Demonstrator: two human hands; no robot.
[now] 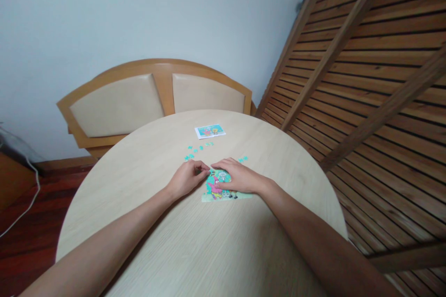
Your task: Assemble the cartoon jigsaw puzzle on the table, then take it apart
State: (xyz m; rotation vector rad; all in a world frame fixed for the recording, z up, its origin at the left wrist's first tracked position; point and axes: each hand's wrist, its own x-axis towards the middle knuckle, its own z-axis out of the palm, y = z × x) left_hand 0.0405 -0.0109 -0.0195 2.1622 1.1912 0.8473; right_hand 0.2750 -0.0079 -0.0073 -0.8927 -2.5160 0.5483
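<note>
A partly joined jigsaw puzzle (216,193) with pink and teal cartoon figures lies flat on the round table. My left hand (186,178) is at its upper left corner, thumb and forefinger pinched on a small teal puzzle piece, mostly hidden by the fingertips. Over the puzzle's upper right part rests my right hand (242,176), its fingers stretched out and thumb apart, covering some of the picture. Several loose puzzle pieces (189,157) lie beyond my left hand, and a few teal pieces (245,158) lie just past my right hand.
A printed reference picture (211,131) lies farther back on the pale wooden table (146,148). Behind it stands a cushioned headboard (118,102) against the wall. A slatted wooden frame (348,79) leans along the right. A white cable (35,190) hangs at far left.
</note>
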